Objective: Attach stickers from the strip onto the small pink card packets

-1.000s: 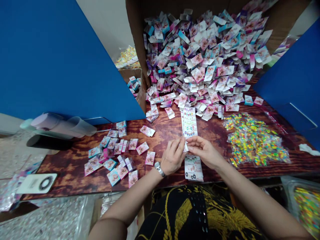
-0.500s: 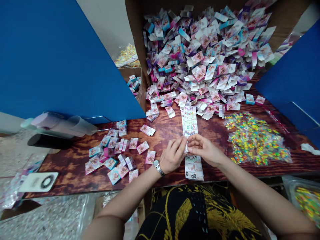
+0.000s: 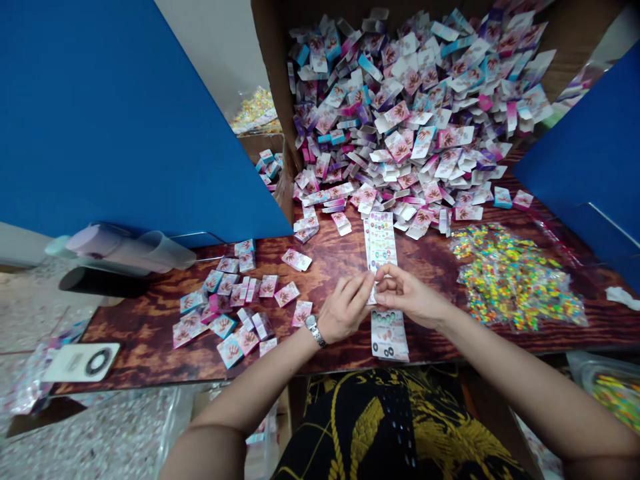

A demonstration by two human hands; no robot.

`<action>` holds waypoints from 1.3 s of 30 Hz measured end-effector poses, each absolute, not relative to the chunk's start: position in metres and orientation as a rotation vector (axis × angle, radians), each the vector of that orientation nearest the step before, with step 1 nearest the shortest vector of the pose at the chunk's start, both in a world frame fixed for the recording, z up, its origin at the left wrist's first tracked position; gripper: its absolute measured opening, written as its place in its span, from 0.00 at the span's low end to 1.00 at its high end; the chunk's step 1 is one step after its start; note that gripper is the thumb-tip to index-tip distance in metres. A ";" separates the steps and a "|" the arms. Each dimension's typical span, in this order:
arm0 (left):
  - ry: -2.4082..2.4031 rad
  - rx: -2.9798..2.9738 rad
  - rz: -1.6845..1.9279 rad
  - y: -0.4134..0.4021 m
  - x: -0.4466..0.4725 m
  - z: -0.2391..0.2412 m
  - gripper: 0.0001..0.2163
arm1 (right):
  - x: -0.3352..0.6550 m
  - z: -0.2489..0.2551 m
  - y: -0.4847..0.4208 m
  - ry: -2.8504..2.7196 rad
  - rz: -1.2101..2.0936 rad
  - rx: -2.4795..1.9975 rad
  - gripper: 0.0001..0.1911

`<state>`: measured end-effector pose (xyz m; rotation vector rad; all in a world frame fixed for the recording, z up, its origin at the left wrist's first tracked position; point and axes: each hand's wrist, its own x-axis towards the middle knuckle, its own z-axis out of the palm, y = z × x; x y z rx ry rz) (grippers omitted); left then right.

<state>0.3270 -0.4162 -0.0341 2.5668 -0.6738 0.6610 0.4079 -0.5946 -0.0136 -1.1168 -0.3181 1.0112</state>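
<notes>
My left hand (image 3: 346, 303), with a watch on its wrist, is closed around a small printed box (image 3: 371, 297), mostly hidden by the fingers. My right hand (image 3: 406, 293) meets it from the right, its curled fingers pinching at the box's upper end. Under both hands lie long printed paper leaflets (image 3: 383, 237) with rows of coloured round pictures; their lower part (image 3: 389, 335) shows below the hands. Left of my left hand, several closed small boxes (image 3: 245, 337) lie scattered on the table.
A big heap of open small boxes (image 3: 400, 127) spills from a cardboard carton at the back. Bags of colourful small pieces (image 3: 523, 280) lie on the right. Plastic cups (image 3: 125, 250) and a white phone-like device (image 3: 83, 362) are at the left. Blue panels (image 3: 115, 120) flank the table (image 3: 330, 267).
The view has shifted slightly. Both hands stay together over the leaflets at the small box, with only slight finger movement.
</notes>
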 end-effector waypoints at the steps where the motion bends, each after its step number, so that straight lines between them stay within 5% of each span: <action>1: -0.672 2.552 0.657 -0.416 0.327 -0.034 0.28 | 0.408 -0.013 -0.594 -0.316 1.011 -1.114 0.19; 39: -0.723 2.659 0.612 -0.407 0.327 -0.016 0.27 | 0.423 0.012 -0.585 -0.482 1.097 -1.236 0.16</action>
